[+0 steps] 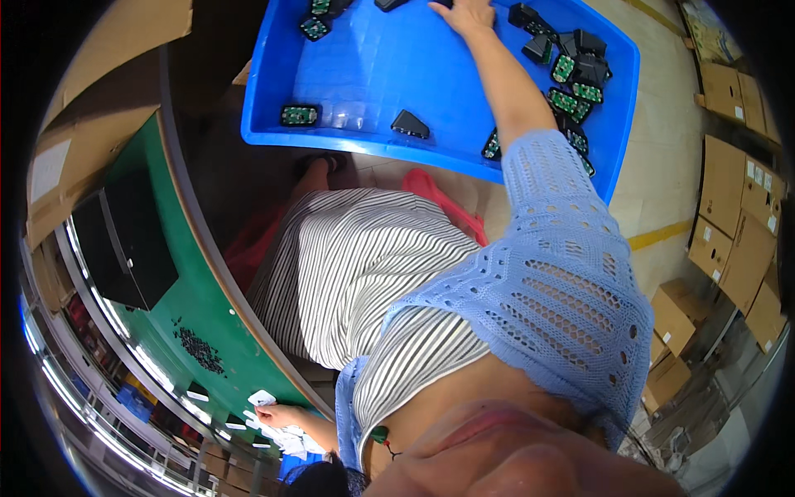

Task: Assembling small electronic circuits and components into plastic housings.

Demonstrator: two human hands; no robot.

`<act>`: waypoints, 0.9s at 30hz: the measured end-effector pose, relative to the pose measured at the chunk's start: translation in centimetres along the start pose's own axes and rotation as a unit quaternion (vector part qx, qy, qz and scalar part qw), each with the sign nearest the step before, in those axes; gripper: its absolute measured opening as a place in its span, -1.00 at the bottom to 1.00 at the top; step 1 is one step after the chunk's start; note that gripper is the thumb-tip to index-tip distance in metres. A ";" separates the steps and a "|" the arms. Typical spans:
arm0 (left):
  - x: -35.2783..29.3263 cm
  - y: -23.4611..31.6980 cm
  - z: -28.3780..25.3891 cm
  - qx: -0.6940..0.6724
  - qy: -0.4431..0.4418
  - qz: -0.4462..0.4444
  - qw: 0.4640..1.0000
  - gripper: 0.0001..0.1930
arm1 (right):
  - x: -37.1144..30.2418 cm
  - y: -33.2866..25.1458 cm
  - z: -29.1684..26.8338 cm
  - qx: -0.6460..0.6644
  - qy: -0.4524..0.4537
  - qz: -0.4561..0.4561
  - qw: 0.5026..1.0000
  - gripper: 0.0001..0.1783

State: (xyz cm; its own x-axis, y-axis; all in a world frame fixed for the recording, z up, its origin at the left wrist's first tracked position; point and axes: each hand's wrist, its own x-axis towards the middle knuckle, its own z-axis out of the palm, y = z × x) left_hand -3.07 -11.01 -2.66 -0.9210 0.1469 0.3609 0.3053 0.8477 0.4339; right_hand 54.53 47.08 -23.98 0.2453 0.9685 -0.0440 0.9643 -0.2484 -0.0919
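My right hand (469, 15) reaches into the blue plastic bin (397, 148), cut off by the upper frame edge. Its thumb and fingers close around a dark piece that barely shows, seemingly one of the black casings. Black casings with green circuit boards (588, 91) crowd the bin's right side. Others lie apart, such as a board-side-up casing (299, 115) and a dark casing (410, 124) near the close wall. Over the green tabletop (186, 311), my left hand (281, 416) pinches a small white flat piece (262, 398). Similar white pieces (236, 426) are scattered around it.
A heap of tiny black parts (199, 349) and a black box (132, 240) rest on the green table. An open cardboard box (91, 166) stands at its far end. Stacked cartons (733, 207) line the right side. A red stool (443, 199) shows beneath the bin.
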 end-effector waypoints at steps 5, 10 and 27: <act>1.2 -1.2 0.5 0.012 -0.013 0.035 0.999 -0.73 | -0.6 -1.4 0.7 -0.008 0.019 -0.028 0.999 -0.42; 1.5 -0.7 0.6 0.020 -0.053 0.049 0.997 -0.71 | -5.6 -1.1 0.5 -0.126 0.024 -0.177 0.976 -0.45; 0.6 -0.1 -0.2 0.112 -0.108 0.109 0.982 -0.51 | -9.6 3.5 -4.6 0.657 -0.159 0.071 0.733 -0.52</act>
State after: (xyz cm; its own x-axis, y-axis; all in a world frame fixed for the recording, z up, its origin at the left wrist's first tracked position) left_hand -3.57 -11.08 -2.32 -0.8766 0.4215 0.2320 0.4626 0.8711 0.1652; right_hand 56.00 36.97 -19.28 0.0964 0.9293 -0.3565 -0.0500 -0.3532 -0.9342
